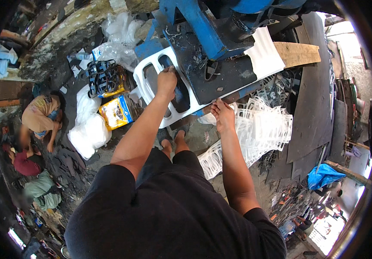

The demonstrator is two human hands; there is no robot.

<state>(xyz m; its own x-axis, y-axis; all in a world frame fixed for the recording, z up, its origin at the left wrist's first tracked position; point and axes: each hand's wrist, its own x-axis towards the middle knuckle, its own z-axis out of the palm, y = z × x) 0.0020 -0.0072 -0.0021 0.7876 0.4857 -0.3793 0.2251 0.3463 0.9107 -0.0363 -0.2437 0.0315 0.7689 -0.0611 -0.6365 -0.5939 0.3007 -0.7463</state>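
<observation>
A white plastic sheet with oval cut-outs (153,80) is pinned on the dark press table (220,75) by the closed left hand (167,82); its edge is pinched by the right hand (223,114). Fingers could probably be crushed beneath the blue steel press (203,26).

White sheet (151,73) under left hand (167,82): matt foam-like plastic, smooth. Press (203,26): blue painted metal, chipped; its plate (220,73) dark, grimy metal. Plank (298,52): bare rough wood. Offcuts (259,129): same matt white material.
</observation>
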